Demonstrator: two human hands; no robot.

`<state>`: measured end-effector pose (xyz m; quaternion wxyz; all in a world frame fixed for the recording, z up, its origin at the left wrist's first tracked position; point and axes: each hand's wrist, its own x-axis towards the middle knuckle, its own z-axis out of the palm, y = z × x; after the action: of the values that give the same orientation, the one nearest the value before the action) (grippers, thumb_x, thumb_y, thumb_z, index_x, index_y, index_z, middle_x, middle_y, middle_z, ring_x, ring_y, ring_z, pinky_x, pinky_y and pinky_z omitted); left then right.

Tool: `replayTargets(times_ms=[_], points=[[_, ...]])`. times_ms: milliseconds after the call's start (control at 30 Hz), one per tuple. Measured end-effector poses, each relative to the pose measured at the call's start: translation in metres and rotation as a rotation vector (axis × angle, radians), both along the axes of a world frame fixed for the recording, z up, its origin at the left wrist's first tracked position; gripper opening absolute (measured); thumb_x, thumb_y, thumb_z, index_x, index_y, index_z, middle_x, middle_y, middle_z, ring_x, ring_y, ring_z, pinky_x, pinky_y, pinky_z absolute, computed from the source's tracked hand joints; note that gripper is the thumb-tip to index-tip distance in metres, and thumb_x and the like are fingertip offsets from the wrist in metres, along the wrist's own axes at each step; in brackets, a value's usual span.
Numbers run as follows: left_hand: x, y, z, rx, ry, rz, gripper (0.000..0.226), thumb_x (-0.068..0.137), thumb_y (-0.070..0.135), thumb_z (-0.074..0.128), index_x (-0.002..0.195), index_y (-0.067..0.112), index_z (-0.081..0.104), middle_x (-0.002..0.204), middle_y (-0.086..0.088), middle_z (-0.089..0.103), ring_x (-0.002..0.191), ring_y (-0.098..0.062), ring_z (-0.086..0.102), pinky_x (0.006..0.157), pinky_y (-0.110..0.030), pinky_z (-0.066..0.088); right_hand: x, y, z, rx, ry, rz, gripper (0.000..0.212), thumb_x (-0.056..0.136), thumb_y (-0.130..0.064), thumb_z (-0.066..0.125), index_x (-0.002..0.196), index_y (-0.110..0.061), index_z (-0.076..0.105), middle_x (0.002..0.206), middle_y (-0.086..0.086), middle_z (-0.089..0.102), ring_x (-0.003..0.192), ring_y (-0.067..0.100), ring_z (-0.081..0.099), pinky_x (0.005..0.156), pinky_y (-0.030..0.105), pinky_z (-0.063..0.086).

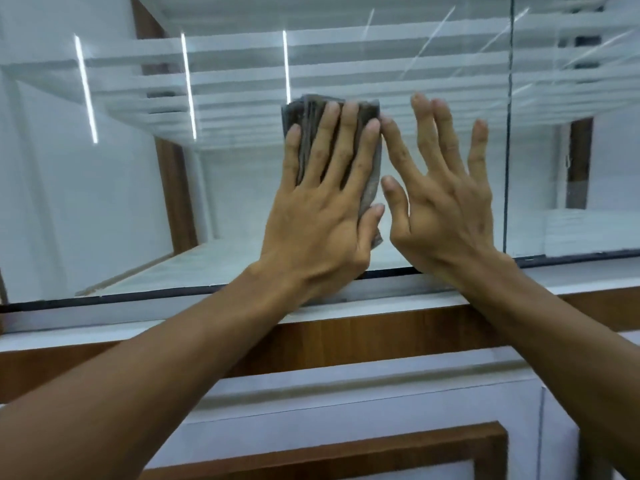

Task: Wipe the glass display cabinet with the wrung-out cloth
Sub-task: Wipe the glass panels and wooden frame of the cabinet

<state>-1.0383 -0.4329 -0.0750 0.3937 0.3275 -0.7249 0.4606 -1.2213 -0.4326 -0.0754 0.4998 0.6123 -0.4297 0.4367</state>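
A folded grey-brown cloth [309, 107] lies flat against the front glass pane [114, 209] of the display cabinet, a little above the pane's bottom edge. My left hand [322, 216] presses on it with the fingers spread, covering most of it; the cloth's top and right edge stick out. My right hand [446, 202] rests just to its right, palm towards the glass and fingers apart, holding nothing. Its index fingertip touches the cloth's upper right corner.
A vertical glass seam [508, 133] runs right of my right hand. Below the pane are a dark bottom rim [138, 300], a white ledge [104, 323], a wood trim strip [381, 336] and a white base panel [381, 407]. Glass shelves and light reflections show inside.
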Motion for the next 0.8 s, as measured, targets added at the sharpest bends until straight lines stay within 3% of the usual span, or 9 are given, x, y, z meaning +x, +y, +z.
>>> replayTargets(times_ms=[100,200,300,400,533,700,800], points=[[-0.012,-0.002,-0.005,-0.036,-0.210,0.002,0.076,0.105,0.048,0.030,0.166,0.009,0.006,0.173,-0.019,0.000,0.161,-0.033,-0.002,0.129,-0.058,0.002,-0.038,0.010,-0.008,0.030,0.038,-0.061,0.061,0.109,-0.041,0.028,0.164,-0.015,0.018,0.168,0.027,0.011,0.157,0.043,0.010,0.126,0.062,0.006],[-0.042,-0.004,0.012,-0.053,-0.125,-0.004,0.074,0.105,0.047,0.028,0.166,0.010,0.007,0.173,-0.019,0.003,0.161,-0.033,0.001,0.129,-0.057,0.001,-0.067,0.020,-0.017,0.054,0.034,-0.147,0.065,0.108,-0.044,0.028,0.165,-0.017,0.013,0.169,0.026,0.007,0.157,0.044,0.005,0.124,0.065,0.001],[-0.085,0.002,0.020,-0.021,-0.054,-0.020,0.074,0.105,0.046,0.025,0.165,0.007,0.005,0.172,-0.021,0.001,0.160,-0.034,-0.001,0.128,-0.058,0.000,-0.080,0.023,-0.023,0.065,0.005,0.020,0.066,0.105,-0.029,0.037,0.162,-0.004,0.014,0.168,0.028,0.007,0.157,0.044,0.005,0.126,0.064,0.001],[-0.112,0.005,0.005,0.002,-0.123,-0.055,0.075,0.105,0.046,0.023,0.165,0.006,0.003,0.172,-0.021,-0.001,0.160,-0.034,-0.003,0.128,-0.058,0.001,-0.086,0.026,-0.028,0.071,-0.104,0.139,0.069,0.100,-0.016,0.040,0.159,0.007,0.013,0.167,0.031,0.007,0.157,0.043,0.007,0.128,0.058,0.004],[-0.104,0.002,0.005,-0.009,-0.234,-0.104,0.075,0.103,0.043,0.025,0.165,0.005,0.007,0.172,-0.022,0.002,0.161,-0.033,-0.001,0.129,-0.054,0.001,-0.100,0.029,-0.030,0.073,-0.083,0.134,0.062,0.102,-0.013,0.034,0.159,0.005,0.018,0.168,0.025,0.014,0.157,0.042,0.010,0.129,0.055,0.003],[-0.117,0.004,-0.005,-0.014,-0.156,-0.079,0.071,0.108,0.042,0.021,0.164,0.003,0.005,0.172,-0.023,0.002,0.160,-0.035,0.000,0.129,-0.056,0.000,-0.101,0.026,-0.030,0.039,-0.123,0.117,0.059,0.104,-0.016,0.028,0.159,0.004,0.018,0.168,0.025,0.016,0.157,0.042,0.012,0.128,0.057,0.003],[-0.110,0.003,-0.019,-0.003,-0.225,-0.080,0.073,0.108,0.046,0.024,0.164,0.003,0.005,0.172,-0.022,0.000,0.160,-0.034,-0.001,0.129,-0.055,0.000,-0.094,0.026,-0.030,0.037,-0.125,0.101,0.059,0.104,-0.014,0.029,0.157,0.008,0.018,0.166,0.029,0.016,0.156,0.044,0.013,0.127,0.057,0.002]])
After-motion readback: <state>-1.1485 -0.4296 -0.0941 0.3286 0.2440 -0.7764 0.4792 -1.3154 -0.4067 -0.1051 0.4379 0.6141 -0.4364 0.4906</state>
